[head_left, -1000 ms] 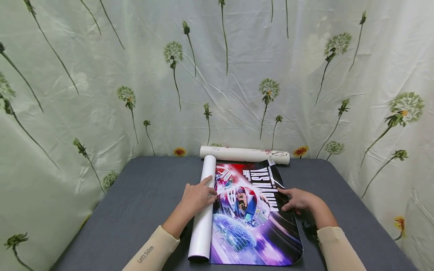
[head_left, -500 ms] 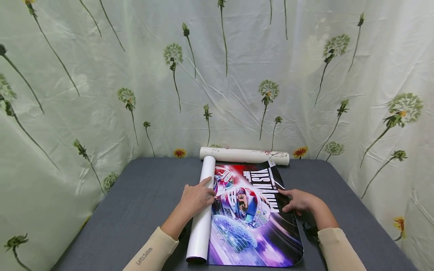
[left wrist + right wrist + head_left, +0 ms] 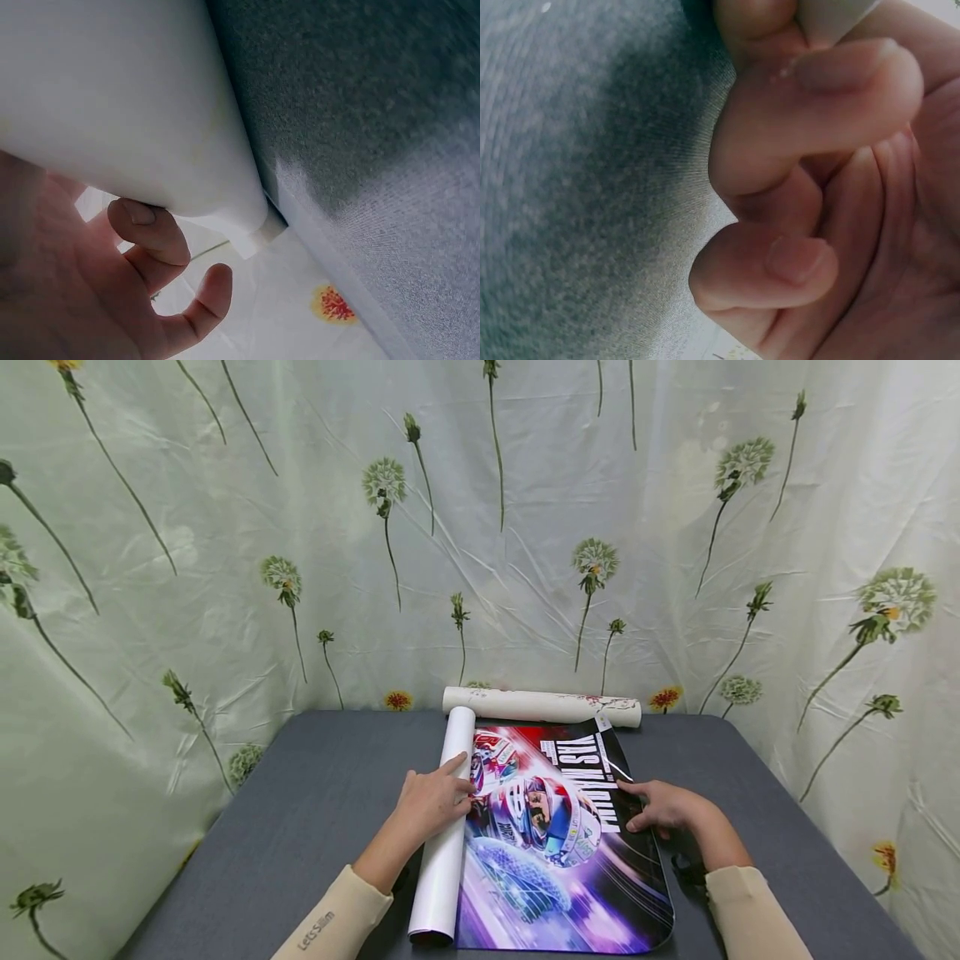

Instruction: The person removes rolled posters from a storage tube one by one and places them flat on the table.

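Observation:
A glossy poster (image 3: 532,877) with a helmeted racing driver and large white lettering lies partly unrolled on the dark grey table. Its left part is still a white roll (image 3: 437,885). My left hand (image 3: 426,806) holds the roll near its middle, thumb and index finger reaching over the top. In the left wrist view, bent fingers (image 3: 150,229) lie close beside the white roll (image 3: 135,97). With my right hand (image 3: 667,810) I pinch the poster's right edge, thumb on the printed face. Curled fingers (image 3: 825,105) show in the right wrist view, just above the table.
A second roll, cream with a red blossom pattern (image 3: 540,703), lies crosswise at the back edge of the grey table (image 3: 322,810). Behind it hangs a pale curtain (image 3: 480,560) printed with dandelions. Something black (image 3: 686,868) sits by my right wrist.
The white roll has shifted slightly left together with my left hand, baring a little more of the print. My right hand stays at the poster's right edge.

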`<state>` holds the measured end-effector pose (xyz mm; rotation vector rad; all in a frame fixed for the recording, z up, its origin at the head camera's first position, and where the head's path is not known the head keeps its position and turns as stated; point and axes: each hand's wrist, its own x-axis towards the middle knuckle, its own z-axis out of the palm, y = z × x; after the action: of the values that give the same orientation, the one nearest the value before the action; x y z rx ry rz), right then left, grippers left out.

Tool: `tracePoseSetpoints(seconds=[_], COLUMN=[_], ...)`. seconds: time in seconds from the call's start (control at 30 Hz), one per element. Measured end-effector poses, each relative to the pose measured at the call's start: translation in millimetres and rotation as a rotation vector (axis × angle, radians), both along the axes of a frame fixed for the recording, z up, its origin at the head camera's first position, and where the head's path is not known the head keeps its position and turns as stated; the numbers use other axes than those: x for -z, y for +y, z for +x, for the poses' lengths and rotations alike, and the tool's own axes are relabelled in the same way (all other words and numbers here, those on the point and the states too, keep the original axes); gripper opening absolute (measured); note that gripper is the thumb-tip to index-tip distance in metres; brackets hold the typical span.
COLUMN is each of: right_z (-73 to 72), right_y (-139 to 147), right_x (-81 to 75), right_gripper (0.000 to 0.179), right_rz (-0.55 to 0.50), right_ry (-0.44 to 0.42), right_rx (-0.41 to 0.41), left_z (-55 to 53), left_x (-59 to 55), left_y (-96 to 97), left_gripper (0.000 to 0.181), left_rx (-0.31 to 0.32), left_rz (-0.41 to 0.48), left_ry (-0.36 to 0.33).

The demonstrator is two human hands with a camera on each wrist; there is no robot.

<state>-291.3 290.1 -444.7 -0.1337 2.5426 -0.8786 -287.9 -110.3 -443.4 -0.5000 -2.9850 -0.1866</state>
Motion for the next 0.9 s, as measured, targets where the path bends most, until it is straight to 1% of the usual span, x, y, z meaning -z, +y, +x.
tracePoseSetpoints(seconds=[0.17, 0.27, 0.33, 0.47, 0.57, 0.67, 0.77, 0.9], right_z=[-0.6, -0.8, -0.6, 0.6, 2.2, 3.3, 3.7, 3.6], right_y=[2.9, 4.0, 4.4, 4.9, 5.3, 6.0, 6.6, 7.9], right_x=[1.3, 1.4, 1.1, -0.8, -2.9, -3.8, -3.5, -2.7], right_gripper=[0.086, 0.086, 0.087, 0.086, 0.086, 0.085, 0.085, 0.084], right_rz=[-0.001, 0.005, 0.004, -0.003, -0.013, -0.020, -0.023, -0.016], right_ry=[-0.010, -0.014, -0.014, -0.005, 0.006, 0.013, 0.010, 0.006], right_rx=[-0.015, -0.023, -0.014, -0.006, -0.018, -0.027, -0.021, -0.019], left_z=[0.4, -0.6, -1.1, -1.9, -2.1, -2.2, -2.7, -2.8], left_x=[0.4, 1.4, 1.7, 1.1, 0.7, 0.5, 0.7, 0.5], left_y=[-2.3, -3.9, -4.5, -4.8, -4.9, -5.2, -5.5, -6.1], left_gripper=[0.017, 0.023, 0.024, 0.019, 0.022, 0.024, 0.016, 0.016], left_rx=[0.016, 0.019, 0.020, 0.022, 0.022, 0.020, 0.017, 0.020], left_rz=[0.024, 0.034, 0.032, 0.004, -0.009, -0.004, -0.001, 0.002], left_ry=[0.010, 0.016, 0.015, 0.006, 0.001, 0.002, 0.007, 0.005])
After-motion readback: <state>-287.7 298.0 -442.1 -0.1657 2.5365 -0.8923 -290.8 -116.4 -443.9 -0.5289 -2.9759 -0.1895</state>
